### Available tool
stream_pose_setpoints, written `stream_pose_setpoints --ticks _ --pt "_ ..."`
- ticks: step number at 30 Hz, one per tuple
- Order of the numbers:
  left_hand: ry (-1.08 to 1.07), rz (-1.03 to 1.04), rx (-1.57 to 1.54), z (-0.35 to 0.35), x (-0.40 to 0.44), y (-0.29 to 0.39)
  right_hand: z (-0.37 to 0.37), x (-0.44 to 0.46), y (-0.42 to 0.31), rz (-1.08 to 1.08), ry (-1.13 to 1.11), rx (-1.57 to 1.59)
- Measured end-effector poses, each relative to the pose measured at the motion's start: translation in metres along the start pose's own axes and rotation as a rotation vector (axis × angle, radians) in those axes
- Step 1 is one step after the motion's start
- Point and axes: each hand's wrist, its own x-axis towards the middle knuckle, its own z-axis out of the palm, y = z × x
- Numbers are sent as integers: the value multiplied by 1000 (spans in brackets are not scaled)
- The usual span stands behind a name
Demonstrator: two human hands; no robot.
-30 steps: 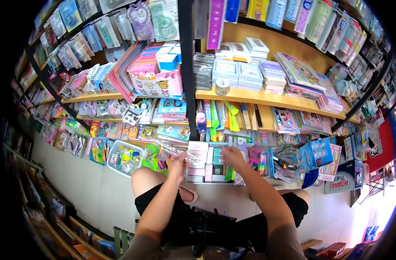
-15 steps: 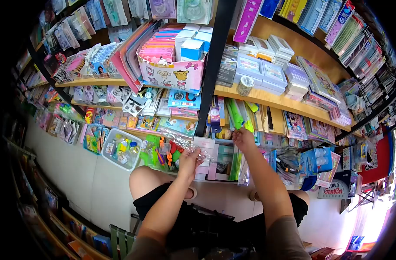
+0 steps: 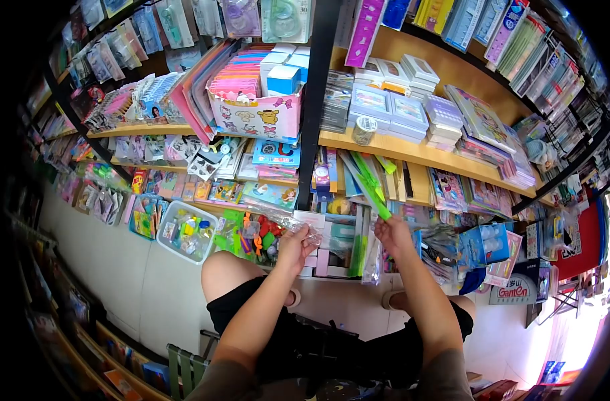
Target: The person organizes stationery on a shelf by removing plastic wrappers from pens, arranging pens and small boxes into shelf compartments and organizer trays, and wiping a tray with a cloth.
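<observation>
My left hand (image 3: 295, 247) is closed on a crinkled clear plastic wrapper (image 3: 275, 216), which stretches up and left from the fingers over the lower shelf's front. My right hand (image 3: 393, 235) pinches the lower end of a long, flat, bright green strip (image 3: 370, 187). The strip slants up and left into the lower shelf opening, where its far end lies among other upright flat packets. What exactly the green piece is, I cannot tell. Below and between the hands stands a box (image 3: 336, 242) with pale and pink dividers, holding packaged goods.
A white plastic bin (image 3: 159, 234) of small bottles sits on the floor at left, beside a pile of colourful toys (image 3: 257, 234). A black shelf post (image 3: 313, 134) rises between the units. A wooden shelf (image 3: 412, 155) with stacked boxes overhangs the right side. My knees flank the box.
My right hand has moved down and slightly right, drawing the green strip partly out of the shelf. My left hand stays almost in place with the clear wrapper. The view has shifted slightly.
</observation>
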Motion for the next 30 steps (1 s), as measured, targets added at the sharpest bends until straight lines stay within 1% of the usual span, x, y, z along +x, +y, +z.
stream_pose_setpoints --ticks 5,9,13,16,19,22,25,28,29,30 --pt "-44 -63 -42 1 5 -10 -33 -28 17 4 82 -139" --pt "-54 -90 -19 0 5 -18 -18 -37 34 128 104 -174" --pt "-23 -97 41 3 1 -17 -1 -32 50 189 103 -150" --pt "-19 -111 73 -1 2 -18 -7 -17 66 146 37 -155" --pt "-30 -130 89 -2 2 -22 -5 5 75 78 55 -70" --pt "-14 -146 107 3 0 -24 18 24 74 -234 -151 -264" --pt "-21 -138 115 6 -3 -23 54 27 53 66 41 -72" --pt "-41 -153 115 3 -4 -24 44 47 46 -92 162 -797" --pt "-38 -165 125 2 -5 -25 37 51 41 -346 232 -810" --pt "-37 -177 132 3 -6 -27 25 61 32 -501 283 -919"
